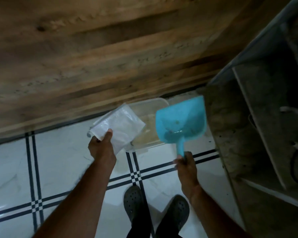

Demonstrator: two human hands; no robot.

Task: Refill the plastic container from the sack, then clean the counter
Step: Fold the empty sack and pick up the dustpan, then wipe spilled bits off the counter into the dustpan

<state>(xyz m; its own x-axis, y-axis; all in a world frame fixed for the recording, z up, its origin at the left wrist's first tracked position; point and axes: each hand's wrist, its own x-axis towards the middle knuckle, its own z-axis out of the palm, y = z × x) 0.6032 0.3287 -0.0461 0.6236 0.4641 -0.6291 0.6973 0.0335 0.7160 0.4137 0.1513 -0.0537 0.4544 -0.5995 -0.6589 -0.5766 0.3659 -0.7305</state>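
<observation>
Both hands are busy, reaching forward and down over the floor. The left hand [101, 148] pinches a flat, whitish translucent plastic sack [120, 123] at its near edge, with the thumb on top and the fingers hidden beneath it. The right hand [186, 166] is curled round the thin handle of a light blue plastic scoop [181, 119], shaped like a small dustpan, with its broad mouth pointing away from the person. A few dark specks and a wet-looking glint lie in the scoop's pan.

Below and between the two sits a clear rectangular plastic container [145, 105] on the white floor tiles with dark blue double stripes [58, 160]. The sack covers its left part and the scoop its right corner. A pale beige layer shows through in the container's near half. Blur makes it unclear whether sack or scoop touches the rim.

The container's far end lies at the lower edge of a broad brown wood-grain surface [93, 48] that fills the upper picture. I cannot tell whether this is the top of a counter or an upright panel. To the right stands a rough grey concrete shelf unit [234, 127] with dim, unreadable things on its boards. Near the bottom edge are the person's two dark grey perforated clogs [133, 201].
</observation>
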